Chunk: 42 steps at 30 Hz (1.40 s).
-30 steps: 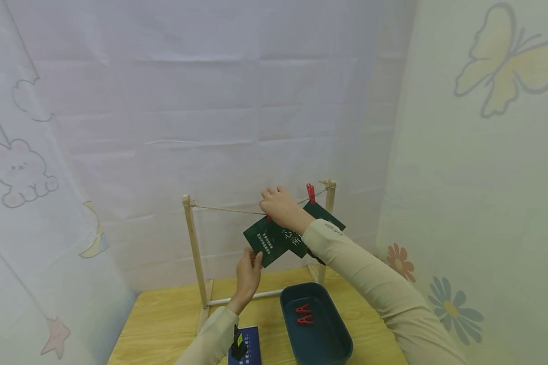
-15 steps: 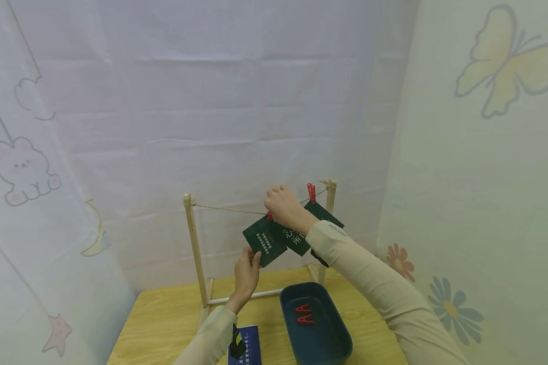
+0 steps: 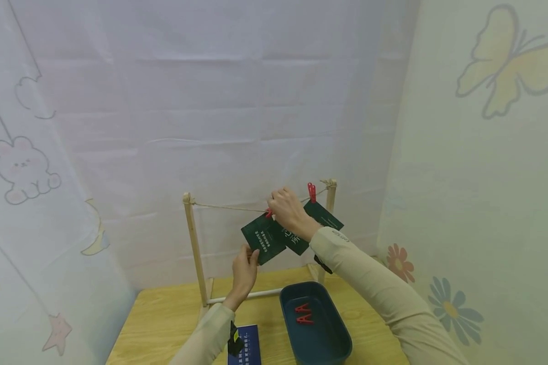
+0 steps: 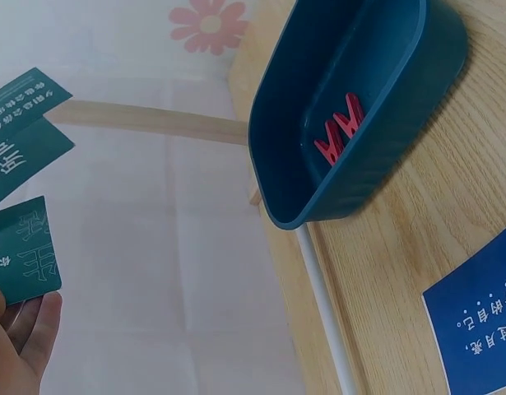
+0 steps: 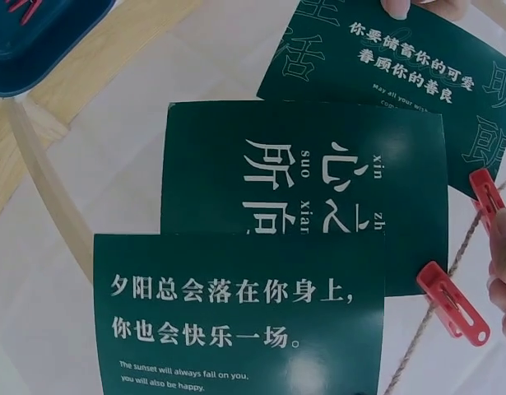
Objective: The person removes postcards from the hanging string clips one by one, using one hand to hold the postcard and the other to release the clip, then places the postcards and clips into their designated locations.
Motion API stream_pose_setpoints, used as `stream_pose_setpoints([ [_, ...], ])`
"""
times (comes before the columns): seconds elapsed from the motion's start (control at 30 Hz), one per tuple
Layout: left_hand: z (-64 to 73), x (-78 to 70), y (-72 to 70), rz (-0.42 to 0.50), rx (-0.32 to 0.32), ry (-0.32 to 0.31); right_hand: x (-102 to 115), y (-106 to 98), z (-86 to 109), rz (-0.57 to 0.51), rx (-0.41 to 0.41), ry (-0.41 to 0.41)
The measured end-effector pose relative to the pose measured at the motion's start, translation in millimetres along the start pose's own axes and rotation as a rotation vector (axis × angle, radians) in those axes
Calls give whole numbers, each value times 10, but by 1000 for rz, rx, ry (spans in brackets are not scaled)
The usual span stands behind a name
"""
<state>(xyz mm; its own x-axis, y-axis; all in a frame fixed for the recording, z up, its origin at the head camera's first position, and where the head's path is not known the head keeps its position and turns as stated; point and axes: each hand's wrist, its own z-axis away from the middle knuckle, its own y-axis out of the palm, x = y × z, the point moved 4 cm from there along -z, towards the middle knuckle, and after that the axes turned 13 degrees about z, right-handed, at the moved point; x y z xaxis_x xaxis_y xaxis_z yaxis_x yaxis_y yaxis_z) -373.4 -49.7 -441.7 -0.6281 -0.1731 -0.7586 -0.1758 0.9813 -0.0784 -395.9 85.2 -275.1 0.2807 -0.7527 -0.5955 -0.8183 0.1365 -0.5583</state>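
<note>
My left hand (image 3: 244, 274) pinches the lower corner of a green printed card (image 3: 261, 239), the leftmost of three. A red clothespin (image 5: 485, 196) sits at that card's upper corner on the twine (image 3: 228, 207). At its handle end, the fingers of my right hand (image 3: 292, 212) grip it. Beside it hangs a middle green card (image 5: 310, 185), held by a second red clothespin (image 5: 452, 304); my right hand hides that one in the head view. The third green card (image 3: 324, 215) hangs at the right under another red clothespin (image 3: 312, 193).
Two wooden posts (image 3: 194, 243) carry the twine, joined low down by a white rod (image 3: 267, 293). A dark blue bin (image 3: 319, 334) with two red clothespins (image 4: 341, 129) stands on the wooden table (image 3: 150, 324). Left of the bin lies a blue card (image 3: 250, 344).
My right hand has shifted slightly right along the twine, showing more of the clothespin at the left card's corner. My left hand and that card have moved a little left and up.
</note>
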Motion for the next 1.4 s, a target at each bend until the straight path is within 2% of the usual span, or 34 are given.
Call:
stream_pose_setpoints([
  [0.33, -18, -33, 1, 5, 12, -2, -38, 2, 27, 5, -34, 25],
  [0.8, 5, -16, -27, 17, 23, -32, -77, -54, 89, -52, -189, 97],
  [1.03, 35, -5, -67, 10, 28, -16, -54, -70, 92, -47, -242, 88],
  [1.2, 65, 12, -90, 8, 38, -15, -27, -61, 105, -39, -243, 74],
  [1.4, 115, 42, -89, 5, 35, -44, 13, -6, 182, -72, -224, 22],
])
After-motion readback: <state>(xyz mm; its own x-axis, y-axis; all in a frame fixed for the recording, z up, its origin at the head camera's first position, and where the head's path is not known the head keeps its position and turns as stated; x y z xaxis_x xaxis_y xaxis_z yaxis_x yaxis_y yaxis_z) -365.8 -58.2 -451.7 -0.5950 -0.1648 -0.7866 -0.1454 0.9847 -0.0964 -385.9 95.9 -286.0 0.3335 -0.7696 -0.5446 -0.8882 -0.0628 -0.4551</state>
